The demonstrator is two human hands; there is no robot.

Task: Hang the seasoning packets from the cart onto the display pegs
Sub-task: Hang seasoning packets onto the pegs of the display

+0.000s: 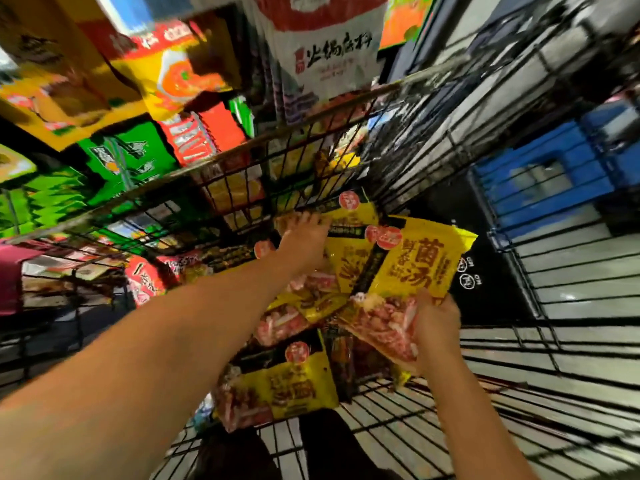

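Several yellow seasoning packets lie in the black wire cart (408,403). My right hand (434,323) grips the lower end of one yellow packet (412,268) and holds it tilted above the pile. My left hand (304,237) reaches deep into the cart, fingers spread on another yellow packet (349,209) near the far wall; whether it grips that one I cannot tell. A further yellow packet (291,386) rests flat at the near end of the cart. The display pegs are hidden behind the hanging packets.
Hanging packets fill the display on the left: green ones (128,157), red ones (194,133), yellow-orange ones (180,74) and a white one (325,53) at the top. The cart's rim (242,150) runs between me and the display. A blue crate (540,178) sits right.
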